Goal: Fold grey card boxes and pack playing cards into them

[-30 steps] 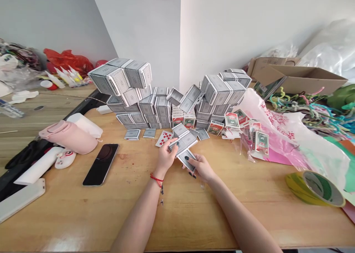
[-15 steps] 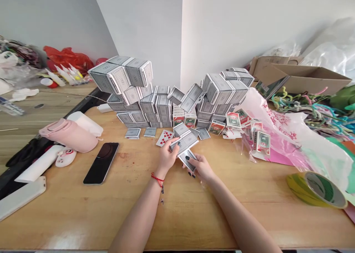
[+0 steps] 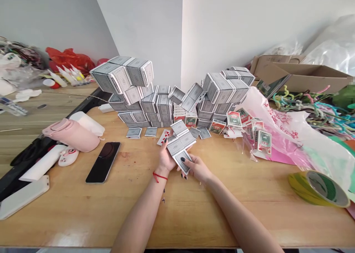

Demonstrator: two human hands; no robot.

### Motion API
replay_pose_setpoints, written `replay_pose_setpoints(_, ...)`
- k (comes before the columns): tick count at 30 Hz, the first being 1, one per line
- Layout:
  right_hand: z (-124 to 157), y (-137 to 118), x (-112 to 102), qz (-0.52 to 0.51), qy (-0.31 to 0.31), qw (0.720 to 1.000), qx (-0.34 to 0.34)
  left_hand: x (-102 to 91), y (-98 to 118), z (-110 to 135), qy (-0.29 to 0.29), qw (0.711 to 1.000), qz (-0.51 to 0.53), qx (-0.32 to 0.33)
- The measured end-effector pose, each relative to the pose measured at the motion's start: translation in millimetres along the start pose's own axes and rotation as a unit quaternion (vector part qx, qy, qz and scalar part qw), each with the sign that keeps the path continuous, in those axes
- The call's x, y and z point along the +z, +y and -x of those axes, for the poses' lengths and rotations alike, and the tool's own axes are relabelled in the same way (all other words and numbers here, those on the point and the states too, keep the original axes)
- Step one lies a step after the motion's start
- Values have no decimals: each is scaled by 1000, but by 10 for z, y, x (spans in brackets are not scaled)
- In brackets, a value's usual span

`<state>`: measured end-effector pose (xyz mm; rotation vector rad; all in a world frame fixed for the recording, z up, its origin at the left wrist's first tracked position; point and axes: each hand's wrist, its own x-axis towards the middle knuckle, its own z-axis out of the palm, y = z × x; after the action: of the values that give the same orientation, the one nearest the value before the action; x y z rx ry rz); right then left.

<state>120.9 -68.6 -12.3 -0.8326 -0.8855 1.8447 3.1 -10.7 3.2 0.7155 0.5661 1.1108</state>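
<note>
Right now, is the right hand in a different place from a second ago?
Yes, a little: the right hand has shifted left, nearer the phone lying on the table.

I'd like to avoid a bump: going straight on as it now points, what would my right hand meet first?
Beyond the card it grips, your right hand would probably meet your left hand first, though depth is unclear.

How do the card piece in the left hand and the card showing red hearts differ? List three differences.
1. The card piece shows grey patterned backs; the heart card shows a white face with red hearts.
2. The left hand holds the card piece; the heart card lies on the table.
3. The card piece has several visible panels; the heart card shows one.

Both involve playing cards.
</note>
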Motion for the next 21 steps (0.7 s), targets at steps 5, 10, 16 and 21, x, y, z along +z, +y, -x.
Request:
replay_pose_setpoints(5, 18, 5, 50, -37, -28, 998, 41, -63, -19, -13, 6, 1000, 3, -30)
replay_pose_setpoints(10, 16, 22, 26, -19, -33, 998, 42, -127, -47, -27, 27, 995, 22, -89)
replay_pose_setpoints(16, -10, 52, -11, 5, 0, 1000, 11, -82, 1, -45, 58, 997, 20, -48)
replay_pose_setpoints(21, -28, 62, -20, 8, 14, 1000, -6, -37, 29, -40, 56, 998, 0, 35)
